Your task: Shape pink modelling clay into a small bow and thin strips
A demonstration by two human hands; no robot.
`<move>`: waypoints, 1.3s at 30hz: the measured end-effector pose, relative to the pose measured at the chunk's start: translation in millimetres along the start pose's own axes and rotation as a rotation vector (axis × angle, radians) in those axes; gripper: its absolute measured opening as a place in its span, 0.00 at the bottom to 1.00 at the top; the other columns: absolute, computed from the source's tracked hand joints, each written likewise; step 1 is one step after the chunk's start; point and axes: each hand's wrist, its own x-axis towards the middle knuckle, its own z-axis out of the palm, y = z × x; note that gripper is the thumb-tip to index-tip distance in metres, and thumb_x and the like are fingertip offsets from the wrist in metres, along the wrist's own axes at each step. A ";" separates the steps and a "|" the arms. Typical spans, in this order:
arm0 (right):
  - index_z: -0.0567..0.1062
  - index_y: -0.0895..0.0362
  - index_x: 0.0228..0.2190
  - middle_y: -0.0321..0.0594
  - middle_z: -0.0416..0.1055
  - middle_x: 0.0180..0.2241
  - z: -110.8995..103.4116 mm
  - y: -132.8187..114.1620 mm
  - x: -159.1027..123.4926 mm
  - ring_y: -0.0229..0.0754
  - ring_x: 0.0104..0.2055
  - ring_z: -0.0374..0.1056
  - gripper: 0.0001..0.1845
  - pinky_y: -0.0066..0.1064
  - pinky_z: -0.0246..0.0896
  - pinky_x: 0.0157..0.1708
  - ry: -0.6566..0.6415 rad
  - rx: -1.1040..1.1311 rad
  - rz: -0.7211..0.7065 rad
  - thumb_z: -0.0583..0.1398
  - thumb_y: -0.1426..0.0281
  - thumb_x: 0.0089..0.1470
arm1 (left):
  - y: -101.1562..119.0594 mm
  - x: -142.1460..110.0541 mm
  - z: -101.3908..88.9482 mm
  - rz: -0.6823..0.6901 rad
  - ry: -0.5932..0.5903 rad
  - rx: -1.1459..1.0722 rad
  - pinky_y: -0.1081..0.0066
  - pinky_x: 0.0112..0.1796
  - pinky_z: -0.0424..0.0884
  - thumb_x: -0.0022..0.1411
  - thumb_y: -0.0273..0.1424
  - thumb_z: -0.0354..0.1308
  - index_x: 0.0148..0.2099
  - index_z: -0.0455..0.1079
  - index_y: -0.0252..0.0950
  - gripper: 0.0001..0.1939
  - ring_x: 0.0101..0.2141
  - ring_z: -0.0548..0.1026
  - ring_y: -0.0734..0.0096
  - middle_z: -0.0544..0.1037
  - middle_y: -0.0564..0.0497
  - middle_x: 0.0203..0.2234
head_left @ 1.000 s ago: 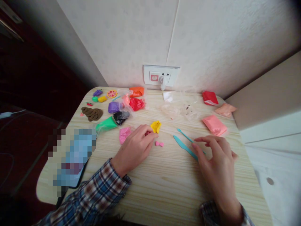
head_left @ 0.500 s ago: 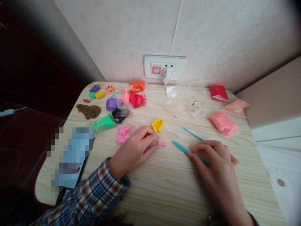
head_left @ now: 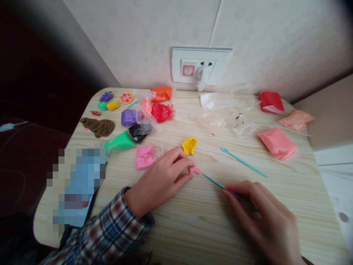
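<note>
A small pink clay bow (head_left: 195, 170) lies on the table with its left end between the thumb and fingers of my left hand (head_left: 162, 178). My right hand (head_left: 264, 213) grips a teal modelling knife (head_left: 213, 181), turned edge-on, its tip pointing at the bow's right end with a slight gap. Just behind the bow sits a yellow clay piece (head_left: 189, 146) with upturned edges. A thin teal modelling stick (head_left: 244, 162) rests on the table beyond my right hand. Close behind my left hand is a bag of pink clay (head_left: 145, 156).
Bagged green clay (head_left: 120, 141), black clay (head_left: 139, 131), purple clay (head_left: 129, 117) and red clay (head_left: 162, 112) lie at left. Brown coiled clay (head_left: 100, 127) and a phone (head_left: 82, 195) are farther left. Clear wrappers (head_left: 226, 117) and a salmon packet (head_left: 278, 143) lie right, below a wall socket (head_left: 201, 68).
My right hand has picked up the teal knife, leaving the stick on the table, and turned its tip toward the bow. My left fingers moved from beside the yellow piece to the bow.
</note>
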 end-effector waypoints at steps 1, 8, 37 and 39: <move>0.70 0.53 0.32 0.32 0.69 0.23 0.1 -0.7 0.3 0.34 0.25 0.65 0.02 0.27 0.60 0.25 -0.003 0.015 -0.013 0.58 0.72 0.55 | 0.1 0.5 0.1 -0.003 -0.002 -0.006 0.67 0.41 0.70 0.63 0.27 0.55 0.43 0.68 0.37 0.06 0.40 0.71 0.67 0.70 0.49 0.38; 0.67 0.54 0.30 0.32 0.67 0.21 3.1 -5.4 3.3 0.34 0.23 0.62 0.06 0.28 0.57 0.24 -0.025 0.023 -0.113 0.58 0.76 0.55 | 0.2 3.0 0.9 0.001 -0.017 -0.042 0.69 0.42 0.70 0.62 0.27 0.56 0.43 0.68 0.37 0.06 0.40 0.70 0.68 0.70 0.50 0.38; 0.69 0.55 0.32 0.34 0.67 0.25 3.6 -3.5 5.8 0.35 0.27 0.62 0.04 0.27 0.58 0.26 -0.045 0.015 -0.086 0.58 0.76 0.56 | 3.5 4.7 1.0 -0.006 -0.045 -0.084 0.72 0.41 0.67 0.61 0.23 0.55 0.41 0.68 0.34 0.06 0.39 0.69 0.71 0.69 0.51 0.36; 0.69 0.55 0.32 0.33 0.67 0.25 3.8 -2.8 5.2 0.34 0.27 0.62 0.04 0.27 0.58 0.26 -0.050 0.024 -0.096 0.58 0.76 0.55 | 3.4 5.2 1.3 -0.005 -0.044 -0.083 0.72 0.41 0.67 0.61 0.22 0.56 0.41 0.68 0.34 0.06 0.39 0.69 0.72 0.69 0.51 0.36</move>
